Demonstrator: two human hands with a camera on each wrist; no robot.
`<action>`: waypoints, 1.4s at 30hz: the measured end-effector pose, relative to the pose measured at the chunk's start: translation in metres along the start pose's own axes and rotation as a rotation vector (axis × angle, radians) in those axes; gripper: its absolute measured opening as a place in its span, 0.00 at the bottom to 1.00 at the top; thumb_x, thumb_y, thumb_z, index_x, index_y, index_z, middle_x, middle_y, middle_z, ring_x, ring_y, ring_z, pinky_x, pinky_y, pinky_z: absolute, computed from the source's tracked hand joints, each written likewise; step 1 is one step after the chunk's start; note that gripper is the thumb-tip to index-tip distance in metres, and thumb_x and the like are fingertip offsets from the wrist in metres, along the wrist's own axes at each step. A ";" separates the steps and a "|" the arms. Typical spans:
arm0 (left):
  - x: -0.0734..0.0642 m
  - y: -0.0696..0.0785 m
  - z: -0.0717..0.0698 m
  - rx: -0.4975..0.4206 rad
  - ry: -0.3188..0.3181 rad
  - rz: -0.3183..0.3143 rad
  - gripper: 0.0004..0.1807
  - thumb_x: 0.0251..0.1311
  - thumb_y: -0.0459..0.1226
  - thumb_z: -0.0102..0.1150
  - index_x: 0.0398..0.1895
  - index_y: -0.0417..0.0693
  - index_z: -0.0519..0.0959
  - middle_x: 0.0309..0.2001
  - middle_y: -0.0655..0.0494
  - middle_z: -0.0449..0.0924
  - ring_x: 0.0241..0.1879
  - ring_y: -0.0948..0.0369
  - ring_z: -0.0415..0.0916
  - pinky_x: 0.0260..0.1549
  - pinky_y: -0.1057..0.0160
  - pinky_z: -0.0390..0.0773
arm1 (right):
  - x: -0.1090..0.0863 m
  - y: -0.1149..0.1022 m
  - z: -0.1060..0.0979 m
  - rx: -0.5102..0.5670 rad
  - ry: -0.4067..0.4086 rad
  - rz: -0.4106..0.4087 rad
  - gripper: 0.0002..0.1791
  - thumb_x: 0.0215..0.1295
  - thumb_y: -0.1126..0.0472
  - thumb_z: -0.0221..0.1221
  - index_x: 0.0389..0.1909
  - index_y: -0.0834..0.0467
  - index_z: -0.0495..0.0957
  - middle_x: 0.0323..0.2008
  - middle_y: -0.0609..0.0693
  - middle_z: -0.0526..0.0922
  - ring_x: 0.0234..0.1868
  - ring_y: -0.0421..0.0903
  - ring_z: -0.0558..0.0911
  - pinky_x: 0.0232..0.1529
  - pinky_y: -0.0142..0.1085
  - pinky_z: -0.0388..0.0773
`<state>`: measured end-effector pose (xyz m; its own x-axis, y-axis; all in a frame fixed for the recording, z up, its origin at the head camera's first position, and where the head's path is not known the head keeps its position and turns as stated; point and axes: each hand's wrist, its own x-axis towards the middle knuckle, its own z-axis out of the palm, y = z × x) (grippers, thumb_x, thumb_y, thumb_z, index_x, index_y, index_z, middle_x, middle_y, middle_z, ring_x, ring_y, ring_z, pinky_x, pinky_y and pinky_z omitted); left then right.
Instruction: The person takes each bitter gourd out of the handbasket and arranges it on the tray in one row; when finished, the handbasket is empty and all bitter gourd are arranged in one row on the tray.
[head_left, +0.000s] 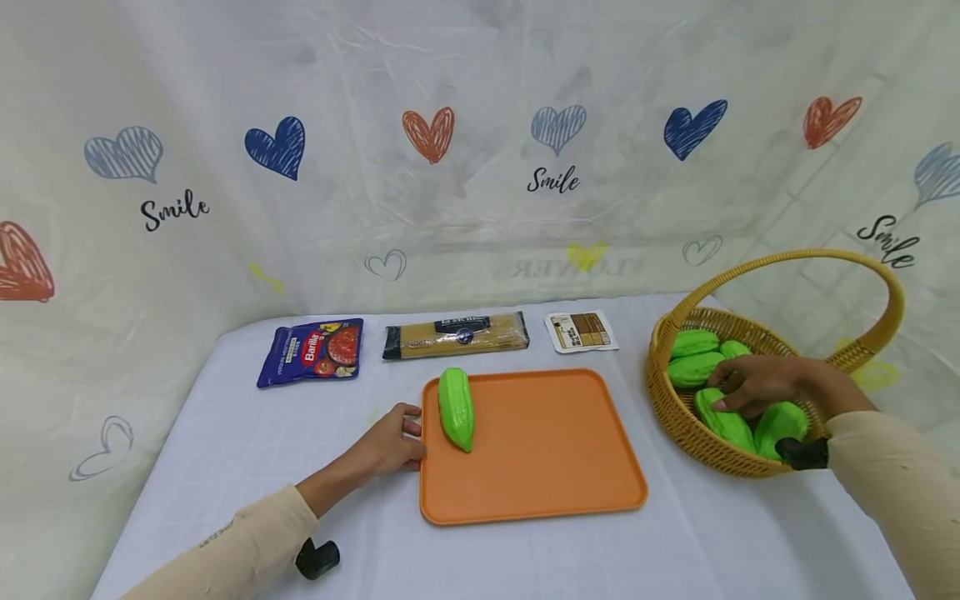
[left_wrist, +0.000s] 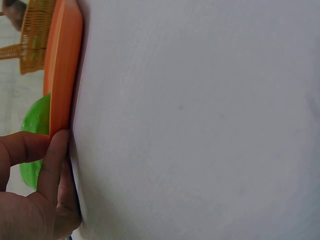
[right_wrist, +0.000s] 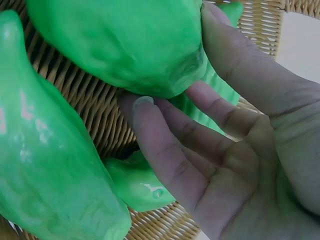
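An orange tray [head_left: 540, 450] lies on the table with one green, ridged, pointed fruit [head_left: 455, 408] near its left edge. My left hand [head_left: 392, 440] pinches the tray's left rim; in the left wrist view the thumb is at the rim's top and the index finger [left_wrist: 54, 162] along its outer side. At the right stands a wicker basket [head_left: 697, 442] holding several more green fruits. My right hand [head_left: 772, 382] reaches inside it and grips one green fruit [right_wrist: 125, 45], thumb on one side and fingers curled at its lower end.
Behind the tray lie a blue Barilla pouch [head_left: 315, 352], a pack of spaghetti [head_left: 457, 335] and a small white-and-brown packet [head_left: 581, 331]. The basket's tall arched handle [head_left: 795, 254] rises over my right hand. A printed white curtain [head_left: 480, 192] hangs behind the table.
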<state>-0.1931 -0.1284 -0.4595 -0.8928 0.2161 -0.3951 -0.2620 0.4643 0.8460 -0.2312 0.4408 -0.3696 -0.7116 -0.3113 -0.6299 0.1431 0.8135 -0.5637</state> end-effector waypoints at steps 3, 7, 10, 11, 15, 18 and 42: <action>0.000 0.000 0.000 -0.002 -0.001 0.002 0.39 0.50 0.25 0.63 0.68 0.36 0.63 0.50 0.43 0.74 0.38 0.57 0.80 0.35 0.60 0.88 | 0.001 -0.002 0.001 -0.010 0.010 0.004 0.39 0.68 0.53 0.64 0.65 0.77 0.60 0.62 0.81 0.64 0.58 0.60 0.78 0.51 0.48 0.85; 0.000 -0.001 0.001 -0.009 0.000 0.010 0.38 0.50 0.25 0.63 0.68 0.36 0.63 0.50 0.43 0.74 0.37 0.57 0.80 0.35 0.60 0.88 | 0.001 -0.004 0.002 -0.016 0.022 0.010 0.40 0.67 0.53 0.64 0.65 0.78 0.60 0.62 0.80 0.65 0.58 0.60 0.77 0.51 0.48 0.85; 0.000 -0.001 0.001 -0.007 0.002 0.014 0.38 0.50 0.25 0.63 0.68 0.36 0.63 0.50 0.43 0.74 0.37 0.58 0.80 0.35 0.60 0.88 | 0.000 -0.006 0.002 -0.027 0.029 0.012 0.40 0.66 0.52 0.65 0.65 0.77 0.61 0.62 0.80 0.65 0.58 0.60 0.78 0.51 0.48 0.85; 0.000 -0.001 0.001 -0.007 0.003 0.015 0.38 0.50 0.25 0.63 0.68 0.36 0.63 0.50 0.43 0.74 0.36 0.58 0.80 0.35 0.60 0.88 | 0.000 -0.006 0.001 -0.030 0.030 0.011 0.40 0.66 0.52 0.65 0.65 0.77 0.61 0.62 0.80 0.65 0.58 0.60 0.78 0.51 0.48 0.85; -0.001 0.000 0.001 -0.005 0.005 0.015 0.38 0.50 0.25 0.63 0.68 0.36 0.63 0.50 0.43 0.74 0.36 0.58 0.80 0.35 0.60 0.88 | -0.001 -0.007 0.002 -0.049 0.040 -0.009 0.39 0.66 0.52 0.65 0.65 0.76 0.62 0.61 0.81 0.66 0.57 0.60 0.79 0.49 0.47 0.86; -0.002 0.000 0.001 -0.001 0.008 0.014 0.38 0.50 0.25 0.63 0.68 0.36 0.63 0.50 0.44 0.74 0.36 0.58 0.80 0.35 0.61 0.88 | -0.002 -0.009 0.002 -0.073 0.050 -0.035 0.39 0.67 0.53 0.64 0.65 0.76 0.62 0.60 0.81 0.68 0.54 0.58 0.80 0.47 0.46 0.86; -0.001 0.000 0.000 0.006 -0.001 0.002 0.37 0.52 0.26 0.63 0.68 0.37 0.63 0.50 0.44 0.74 0.37 0.57 0.80 0.36 0.61 0.88 | -0.027 -0.034 -0.003 -0.078 0.149 -0.060 0.43 0.73 0.47 0.56 0.74 0.70 0.51 0.67 0.81 0.59 0.49 0.60 0.85 0.45 0.54 0.85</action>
<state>-0.1928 -0.1286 -0.4589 -0.8928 0.2180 -0.3943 -0.2584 0.4691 0.8445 -0.2190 0.4230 -0.3320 -0.8119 -0.2893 -0.5071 0.0473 0.8332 -0.5510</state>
